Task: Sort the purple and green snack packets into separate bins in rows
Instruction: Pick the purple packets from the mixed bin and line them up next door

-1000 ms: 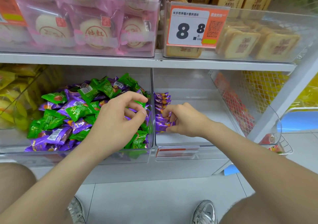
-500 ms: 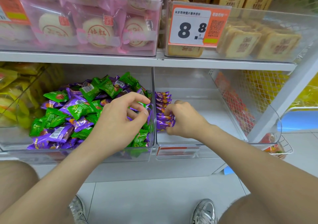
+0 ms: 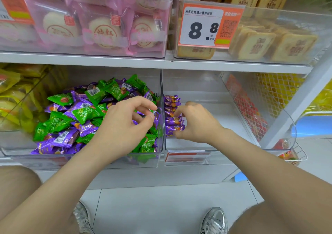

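A clear left bin (image 3: 80,159) holds a loose pile of green packets (image 3: 89,112) mixed with purple packets (image 3: 64,140). My left hand (image 3: 124,125) is inside it near the right wall, fingers curled, thumb and forefinger pinching a purple packet there. The clear right bin (image 3: 224,154) has one row of purple packets (image 3: 171,100) standing along its left wall. My right hand (image 3: 197,124) grips the near end of that row between thumb and curled fingers. The rest of the right bin's floor is bare.
The shelf above carries pink-wrapped round cakes (image 3: 106,30), tan pastries (image 3: 255,43) and an orange 8.8 price tag (image 3: 203,28). Yellow packets (image 3: 12,99) fill the bin at far left. Red packets (image 3: 248,108) lie behind mesh on the right. My shoes (image 3: 213,221) are on the tiled floor.
My right hand has opened its grip wider along the near end of the purple row. My left hand has stayed in place over the mixed pile.
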